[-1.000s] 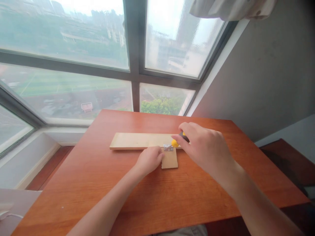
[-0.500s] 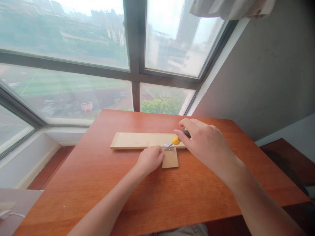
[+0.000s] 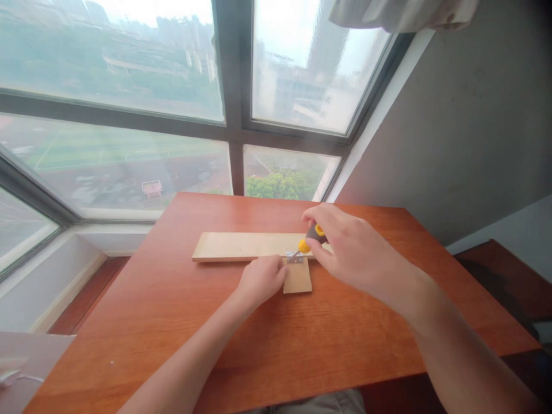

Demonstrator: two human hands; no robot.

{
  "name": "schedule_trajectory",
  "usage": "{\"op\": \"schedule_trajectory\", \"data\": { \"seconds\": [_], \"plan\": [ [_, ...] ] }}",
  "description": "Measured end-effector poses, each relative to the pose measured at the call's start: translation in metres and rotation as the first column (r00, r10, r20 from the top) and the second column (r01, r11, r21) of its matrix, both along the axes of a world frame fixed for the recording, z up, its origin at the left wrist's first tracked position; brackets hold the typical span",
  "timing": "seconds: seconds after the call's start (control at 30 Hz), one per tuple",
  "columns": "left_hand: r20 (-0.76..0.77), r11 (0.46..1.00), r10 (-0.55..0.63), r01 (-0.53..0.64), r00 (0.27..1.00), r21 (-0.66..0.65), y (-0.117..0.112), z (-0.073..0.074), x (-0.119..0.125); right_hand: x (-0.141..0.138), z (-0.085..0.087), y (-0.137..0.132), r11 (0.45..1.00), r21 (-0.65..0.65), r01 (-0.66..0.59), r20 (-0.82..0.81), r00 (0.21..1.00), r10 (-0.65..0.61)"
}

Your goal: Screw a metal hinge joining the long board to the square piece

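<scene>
My right hand (image 3: 351, 244) is closed around the black and yellow handle of a screwdriver (image 3: 304, 246). The screwdriver leans, and its tip meets a small silver hinge (image 3: 300, 259). That hinge spans the front edge of a long pale wooden board (image 3: 239, 245) and a small square wooden board (image 3: 297, 282) in front of it. With fingers curled, my left hand (image 3: 262, 278) grips the left edge of the small board beside the hinge. Its fingertips are partly hidden. My right hand covers the right end of the long board.
Both boards lie on a reddish-brown wooden table (image 3: 172, 322). Behind its far edge stands a window with grey frames (image 3: 235, 103). A grey wall (image 3: 466, 126) rises on the right, and a curtain (image 3: 401, 14) hangs at the top.
My right hand has turned and shifted slightly left with the screwdriver, showing more of the handle. My left hand, the hinge and the boards stay in place.
</scene>
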State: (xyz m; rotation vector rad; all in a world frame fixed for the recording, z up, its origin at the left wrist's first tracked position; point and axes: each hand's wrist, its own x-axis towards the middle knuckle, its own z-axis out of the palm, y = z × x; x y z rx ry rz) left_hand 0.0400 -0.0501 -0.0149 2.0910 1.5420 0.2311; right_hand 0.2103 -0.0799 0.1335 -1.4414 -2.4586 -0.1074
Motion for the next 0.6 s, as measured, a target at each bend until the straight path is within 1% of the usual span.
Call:
{"op": "schedule_trajectory", "data": {
  "seconds": [0.03,0.07,0.1,0.13,0.17,0.23,0.27,0.3,0.33,0.4,0.47,0.5,0.53,0.57,0.6],
  "plan": [
    [-0.009,1.000,0.001,-0.001,1.000,-0.002,0.000,0.001,0.000,0.002,0.002,-0.001,0.996,-0.037,-0.080,-0.027,0.997,0.079],
    [-0.015,1.000,0.001,-0.001,1.000,-0.002,-0.001,0.001,0.000,0.004,0.003,-0.002,0.993,-0.048,-0.112,-0.031,0.993,0.111],
    [-0.019,1.000,-0.001,0.001,1.000,-0.002,-0.001,0.002,0.000,0.004,0.004,-0.003,0.994,-0.038,-0.099,-0.023,0.995,0.098],
    [-0.020,1.000,-0.003,0.003,1.000,0.000,-0.001,0.002,0.000,0.002,0.004,-0.004,0.999,-0.017,-0.044,-0.001,0.999,0.044],
    [-0.018,1.000,-0.006,0.006,1.000,0.003,-0.001,0.002,0.000,0.000,0.004,-0.003,0.999,0.014,0.039,0.025,0.999,-0.039],
    [-0.012,1.000,-0.009,0.009,1.000,0.013,0.000,0.001,0.000,-0.005,0.002,0.000,0.977,0.066,0.205,0.075,0.975,-0.210],
    [-0.009,1.000,-0.009,0.009,1.000,0.018,0.000,0.000,0.000,-0.006,0.000,0.002,0.964,0.082,0.253,0.089,0.962,-0.259],
    [-0.005,1.000,-0.008,0.008,1.000,0.022,0.000,-0.001,-0.001,-0.006,0.000,0.004,0.962,0.081,0.262,0.086,0.959,-0.269],
    [-0.003,1.000,-0.007,0.007,1.000,0.023,0.001,-0.001,-0.001,-0.004,-0.001,0.006,0.971,0.067,0.231,0.062,0.970,-0.235],
    [-0.004,1.000,-0.008,0.008,1.000,0.015,0.002,-0.003,-0.002,0.001,0.000,0.006,0.997,0.008,0.076,-0.033,0.997,-0.075],
    [-0.007,1.000,-0.013,0.013,1.000,0.005,0.003,-0.004,-0.002,0.005,0.002,0.005,0.994,-0.064,-0.089,-0.111,0.990,0.081],
    [-0.008,1.000,-0.016,0.016,1.000,0.004,0.003,-0.004,-0.003,0.006,0.003,0.004,0.990,-0.083,-0.115,-0.121,0.987,0.104],
    [-0.005,1.000,-0.020,0.020,1.000,0.005,0.003,-0.005,-0.003,0.006,0.004,0.003,0.993,-0.085,-0.087,-0.106,0.991,0.078],
    [-0.001,1.000,-0.023,0.023,1.000,0.008,0.003,-0.005,-0.003,0.005,0.004,0.002,0.997,-0.073,-0.016,-0.070,0.997,0.011],
    [0.003,1.000,-0.024,0.024,1.000,0.009,0.003,-0.005,-0.003,0.003,0.004,0.003,0.996,-0.040,0.085,-0.024,0.996,-0.086]
  ]
}}
